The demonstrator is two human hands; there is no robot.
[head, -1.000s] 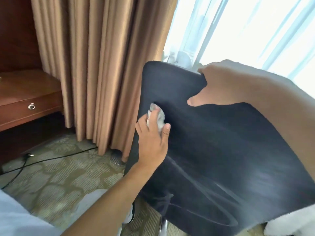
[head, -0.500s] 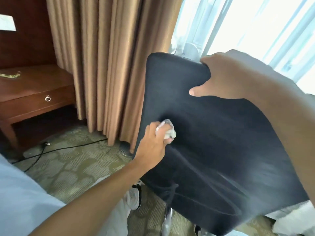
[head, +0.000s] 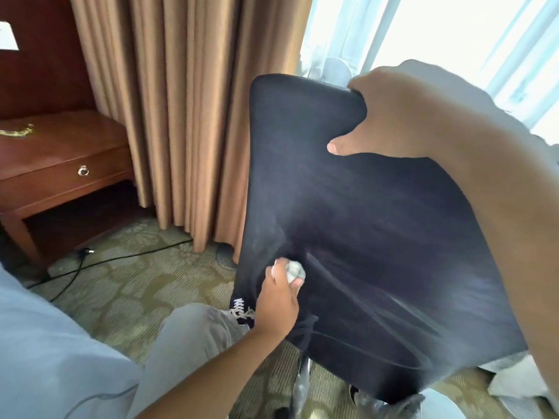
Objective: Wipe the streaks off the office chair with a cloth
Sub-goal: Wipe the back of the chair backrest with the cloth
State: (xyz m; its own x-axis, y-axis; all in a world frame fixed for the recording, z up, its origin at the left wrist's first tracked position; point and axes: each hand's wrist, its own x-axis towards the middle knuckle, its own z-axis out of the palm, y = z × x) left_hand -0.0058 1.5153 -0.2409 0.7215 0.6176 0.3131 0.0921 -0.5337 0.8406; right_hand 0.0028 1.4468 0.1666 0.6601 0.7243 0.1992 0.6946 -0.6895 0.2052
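My left hand (head: 279, 300) pinches the balled cloth (head: 295, 272) against the lower left of the office chair (head: 378, 237) back, mid-wipe, I judge. Pale streaks (head: 402, 313) run rightward below it, so the next pass should follow them firmly. My right hand (head: 402, 116) grips the chair's top edge, steadying it. The cord (head: 127, 257) on the carpet and my shoe (head: 240, 311) crowd the chair's base.

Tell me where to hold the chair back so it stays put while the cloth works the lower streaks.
Grip the chair back at its top edge, from above and behind. That rim is thin and rounded, so fingers hook over it with the thumb on the near face, as the right hand does. The left hand with the cloth then has the streaked lower area free.
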